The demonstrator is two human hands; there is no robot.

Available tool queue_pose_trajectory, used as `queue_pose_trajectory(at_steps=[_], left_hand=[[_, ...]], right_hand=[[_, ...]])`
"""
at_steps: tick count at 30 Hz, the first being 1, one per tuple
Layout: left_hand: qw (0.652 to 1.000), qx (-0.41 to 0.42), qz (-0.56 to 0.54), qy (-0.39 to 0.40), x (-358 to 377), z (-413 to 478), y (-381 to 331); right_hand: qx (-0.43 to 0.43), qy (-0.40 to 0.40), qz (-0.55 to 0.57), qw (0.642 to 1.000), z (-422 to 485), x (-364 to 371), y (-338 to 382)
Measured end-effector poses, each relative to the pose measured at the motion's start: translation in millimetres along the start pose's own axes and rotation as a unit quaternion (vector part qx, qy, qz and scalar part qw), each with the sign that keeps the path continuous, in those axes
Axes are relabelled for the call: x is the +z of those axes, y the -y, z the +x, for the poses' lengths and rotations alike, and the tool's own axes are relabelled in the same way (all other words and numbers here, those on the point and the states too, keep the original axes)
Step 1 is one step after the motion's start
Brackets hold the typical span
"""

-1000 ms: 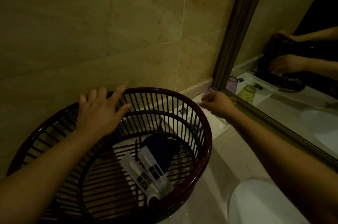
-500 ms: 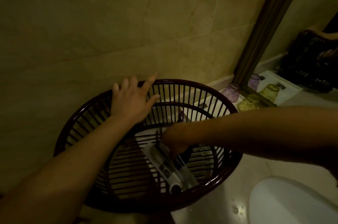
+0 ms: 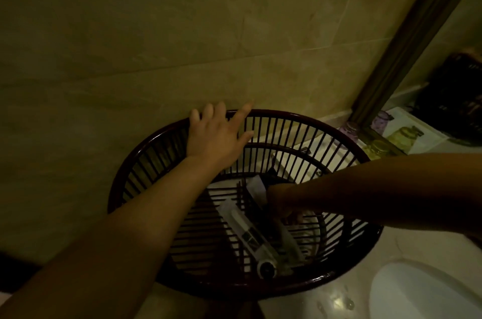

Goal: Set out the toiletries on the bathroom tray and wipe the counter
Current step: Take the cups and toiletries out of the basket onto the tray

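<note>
A dark red slatted basket (image 3: 326,279) stands on the counter against the tiled wall. In it lie long white toiletry packets (image 3: 247,232), one ending in a round cap (image 3: 266,269). My left hand (image 3: 217,136) rests on the basket's far rim with its fingers spread. My right hand (image 3: 283,205) reaches down into the basket, fingers curled among the packets beside a small white sachet (image 3: 257,187); its grip is hidden. The white tray (image 3: 294,165) shows through the slats behind the basket.
A purple cup (image 3: 350,129) and a yellowish cup (image 3: 378,148) stand by the framed mirror (image 3: 407,39) at the right. The white sink bowl (image 3: 417,295) lies at the lower right. Water drops sit on the pale counter (image 3: 336,303).
My right hand has left the tray by the mirror and dropped into the basket onto the toiletries. My left hand has stayed on the far rim. The view has shifted left.
</note>
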State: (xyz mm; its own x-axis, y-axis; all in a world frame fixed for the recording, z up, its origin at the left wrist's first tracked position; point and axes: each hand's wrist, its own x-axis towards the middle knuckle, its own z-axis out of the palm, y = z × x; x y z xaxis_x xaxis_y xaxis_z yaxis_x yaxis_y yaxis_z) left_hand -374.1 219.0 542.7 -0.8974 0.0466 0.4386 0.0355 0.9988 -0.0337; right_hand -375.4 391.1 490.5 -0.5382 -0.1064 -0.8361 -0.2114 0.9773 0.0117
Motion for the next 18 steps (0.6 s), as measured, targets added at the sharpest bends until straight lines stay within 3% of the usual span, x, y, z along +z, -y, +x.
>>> queue_pose_trajectory(at_steps=[6,11,13,18], left_hand=[[1.000,-0.003,0.014,0.003,-0.6,-0.8,-0.1],[1.000,-0.001,0.015,0.003,-2.7,-1.3,0.2],[1.000,-0.006,0.001,0.014,-4.0,-0.7,0.1],[1.000,-0.008,0.003,0.015,-5.4,-0.2,-1.3]], right_hand=[[-0.110,-0.106,0.060,0.986,-41.0,-34.7,-3.8],[-0.206,-0.215,0.162,0.941,-132.4,-42.1,-33.7],[-0.226,-0.281,0.246,0.899,-164.9,-48.7,-53.6],[-0.233,-0.420,0.476,0.737,-200.1,-86.2,-115.4]])
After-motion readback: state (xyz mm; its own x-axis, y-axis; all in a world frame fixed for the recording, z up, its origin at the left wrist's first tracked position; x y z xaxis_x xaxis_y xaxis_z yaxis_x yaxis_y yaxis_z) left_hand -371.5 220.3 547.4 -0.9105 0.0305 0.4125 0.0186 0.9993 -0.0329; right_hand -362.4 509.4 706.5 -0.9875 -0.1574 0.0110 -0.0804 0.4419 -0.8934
